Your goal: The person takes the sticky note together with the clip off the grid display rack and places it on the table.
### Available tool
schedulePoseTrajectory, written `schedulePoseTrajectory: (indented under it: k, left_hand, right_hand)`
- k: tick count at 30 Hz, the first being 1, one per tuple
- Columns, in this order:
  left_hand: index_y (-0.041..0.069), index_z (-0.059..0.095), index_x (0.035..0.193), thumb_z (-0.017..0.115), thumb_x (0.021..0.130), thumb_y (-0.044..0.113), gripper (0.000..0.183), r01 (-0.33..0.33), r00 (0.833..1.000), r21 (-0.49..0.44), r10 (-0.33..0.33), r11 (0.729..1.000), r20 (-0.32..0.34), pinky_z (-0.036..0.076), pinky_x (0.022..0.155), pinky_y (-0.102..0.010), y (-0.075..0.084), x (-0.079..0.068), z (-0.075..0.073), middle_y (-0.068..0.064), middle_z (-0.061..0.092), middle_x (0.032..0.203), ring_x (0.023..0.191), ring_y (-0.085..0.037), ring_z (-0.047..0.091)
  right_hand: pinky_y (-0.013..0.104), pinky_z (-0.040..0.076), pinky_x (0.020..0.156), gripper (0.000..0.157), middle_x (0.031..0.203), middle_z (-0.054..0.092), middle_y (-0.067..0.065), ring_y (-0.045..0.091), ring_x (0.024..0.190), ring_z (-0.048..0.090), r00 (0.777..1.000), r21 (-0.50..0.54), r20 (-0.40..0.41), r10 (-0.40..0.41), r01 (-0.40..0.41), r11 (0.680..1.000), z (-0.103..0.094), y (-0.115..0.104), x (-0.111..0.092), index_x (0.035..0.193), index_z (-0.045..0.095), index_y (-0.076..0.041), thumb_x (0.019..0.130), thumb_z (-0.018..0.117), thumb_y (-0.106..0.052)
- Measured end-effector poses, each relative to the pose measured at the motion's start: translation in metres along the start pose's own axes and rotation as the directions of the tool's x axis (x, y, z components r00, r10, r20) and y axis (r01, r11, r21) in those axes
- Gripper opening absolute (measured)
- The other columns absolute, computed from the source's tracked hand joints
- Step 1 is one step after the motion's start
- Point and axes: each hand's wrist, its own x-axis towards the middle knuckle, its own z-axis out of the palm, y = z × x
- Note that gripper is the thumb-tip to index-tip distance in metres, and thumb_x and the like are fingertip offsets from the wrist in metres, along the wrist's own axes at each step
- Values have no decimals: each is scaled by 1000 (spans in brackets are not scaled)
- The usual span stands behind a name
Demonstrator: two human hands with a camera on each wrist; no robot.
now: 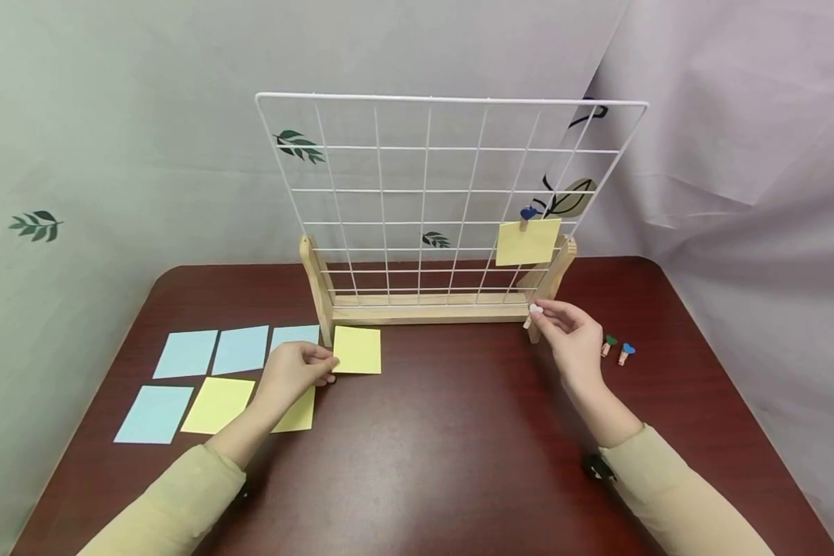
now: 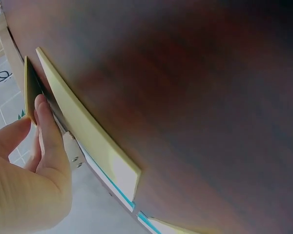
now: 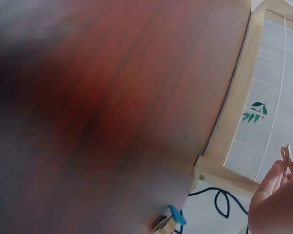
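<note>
In the head view my left hand (image 1: pixel 292 376) pinches a yellow sticky note (image 1: pixel 358 350) by its near left corner, and the left wrist view shows that note edge-on, raised off the table. Between thumb and fingertips, my right hand (image 1: pixel 578 344) pinches a small wooden clothespin (image 3: pixel 286 155) topped with a white heart (image 1: pixel 536 310), close to the right foot of the grid stand. On the white wire grid (image 1: pixel 422 191), a blue-topped clothespin (image 1: pixel 528 213) holds another yellow note (image 1: pixel 527 242) near the lower right.
Blue notes (image 1: pixel 186 354) and yellow notes (image 1: pixel 218 405) lie in two rows at the left, one partly under my left forearm. Two clothespins, one green-topped (image 1: pixel 609 342) and one blue-topped (image 1: pixel 627 351), lie right of my right hand. The grid's wooden base (image 1: pixel 431 313) stands at the table's back.
</note>
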Motion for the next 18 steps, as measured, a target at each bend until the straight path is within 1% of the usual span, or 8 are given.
schedulePoseTrajectory:
  k: [3,9,13,14,16,18]
  left_hand:
    - [-7,79,105,73,98,10,20,1,1000,19,-1,1000,4,63,66,-23,-1,1,0,-14,81,81,68,-13,76]
    - [-6,79,105,74,98,12,20,22,1000,42,-23,999,19,65,68,-28,-2,1,-2,-13,81,82,70,-15,77]
    - [-7,78,105,74,97,11,21,35,999,35,-36,999,27,66,69,-29,-2,2,-2,-15,81,84,69,-14,77]
    - [-8,78,105,74,97,11,21,38,999,35,-39,999,29,66,68,-29,-1,2,-2,-15,81,85,69,-13,76]
    - [-8,78,105,74,97,11,21,41,999,36,-42,999,34,65,66,-27,-2,3,-2,-15,81,86,67,-10,74]
    - [-7,79,104,74,96,11,20,45,998,37,-46,998,41,64,65,-25,-2,5,-1,-14,81,87,65,-7,72]
  right_hand:
    - [8,56,68,26,83,77,-20,-6,75,71,1000,-7,-1,22,-22,1000,-7,0,0,115,75,12,93,80,-2]
    - [8,58,69,28,77,75,-21,-7,71,71,999,-6,0,41,-41,999,-17,0,1,116,72,16,93,78,2]
    - [9,58,69,27,78,76,-23,-8,73,73,998,-39,11,65,-65,997,-26,2,0,116,74,13,94,79,-2]
    - [10,58,67,27,79,77,-22,-7,73,73,997,-38,18,76,-75,996,-29,2,0,116,74,12,93,80,-3]
    - [10,53,57,24,80,78,-22,-7,74,74,995,-41,32,99,-97,994,-34,3,0,113,77,7,93,81,-5]
    - [12,47,47,19,81,79,-20,-5,71,73,991,-28,47,127,-126,992,-39,4,0,109,79,2,93,82,-6]
